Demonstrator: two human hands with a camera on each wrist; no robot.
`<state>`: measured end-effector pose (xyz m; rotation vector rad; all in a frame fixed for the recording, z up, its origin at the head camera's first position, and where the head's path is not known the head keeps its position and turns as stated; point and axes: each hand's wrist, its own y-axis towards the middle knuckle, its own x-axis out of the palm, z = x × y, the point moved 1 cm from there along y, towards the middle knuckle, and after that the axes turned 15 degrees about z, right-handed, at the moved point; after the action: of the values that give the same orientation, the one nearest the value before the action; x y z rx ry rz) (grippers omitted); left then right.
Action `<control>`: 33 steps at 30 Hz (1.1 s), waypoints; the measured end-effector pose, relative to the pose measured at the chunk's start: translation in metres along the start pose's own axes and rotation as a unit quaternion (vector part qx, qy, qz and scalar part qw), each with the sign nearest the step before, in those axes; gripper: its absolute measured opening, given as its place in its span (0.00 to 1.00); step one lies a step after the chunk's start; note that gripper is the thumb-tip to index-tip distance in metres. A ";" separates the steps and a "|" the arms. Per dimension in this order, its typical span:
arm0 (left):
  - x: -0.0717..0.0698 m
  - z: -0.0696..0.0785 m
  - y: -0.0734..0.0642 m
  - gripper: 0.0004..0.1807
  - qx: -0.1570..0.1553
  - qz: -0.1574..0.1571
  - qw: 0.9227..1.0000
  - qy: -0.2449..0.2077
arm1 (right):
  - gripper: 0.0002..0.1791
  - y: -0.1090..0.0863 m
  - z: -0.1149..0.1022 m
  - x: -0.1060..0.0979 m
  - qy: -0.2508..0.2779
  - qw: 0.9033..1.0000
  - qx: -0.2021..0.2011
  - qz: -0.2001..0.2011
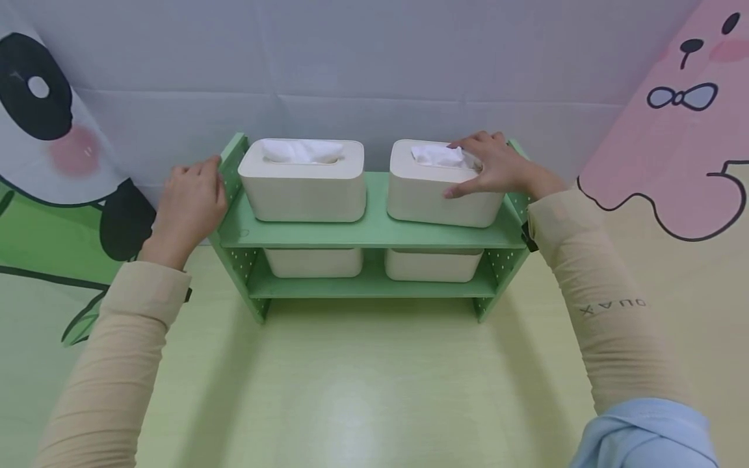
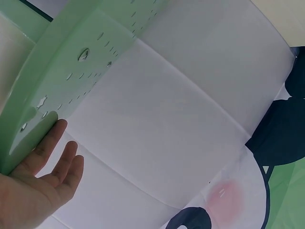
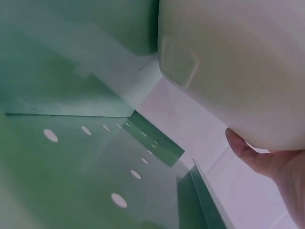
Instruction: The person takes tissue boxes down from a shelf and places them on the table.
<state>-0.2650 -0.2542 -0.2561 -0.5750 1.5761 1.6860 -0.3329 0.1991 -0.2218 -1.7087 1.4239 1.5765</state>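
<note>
A white tissue box [image 1: 439, 198] stands on the right of the green shelf's upper board, turned slightly, a tissue showing in its slot. My right hand [image 1: 497, 166] spans its right end, with the thumb on the front face and the fingers over the top towards the back. In the right wrist view, a finger [image 3: 248, 152] meets the box's edge. At the shelf's left end, my left hand [image 1: 196, 201] holds the upper edge of the green side panel [image 2: 71, 62]; in the left wrist view its fingers lie along the outer face and the thumb is hidden.
Another white tissue box [image 1: 301, 195] stands on the upper board's left. Two white boxes, one on the left [image 1: 313, 263] and one on the right [image 1: 433, 266], sit on the lower board [image 1: 374, 286]. Behind hangs a pale sheet [image 1: 374, 65] with cartoon figures.
</note>
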 end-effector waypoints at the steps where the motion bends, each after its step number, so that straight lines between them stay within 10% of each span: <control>1: 0.000 0.000 0.000 0.26 -0.001 -0.001 1.000 0.001 | 0.52 0.000 0.000 0.000 0.000 1.000 -0.001 0.002; 33: 0.002 -0.002 0.000 0.26 0.007 0.003 1.000 -0.002 | 0.51 -0.042 -0.027 -0.013 -0.033 0.997 -0.049 0.057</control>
<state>-0.2663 -0.2555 -0.2578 -0.5606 1.5873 1.6770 -0.2821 0.1984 -0.2164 -1.6387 1.4567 1.7727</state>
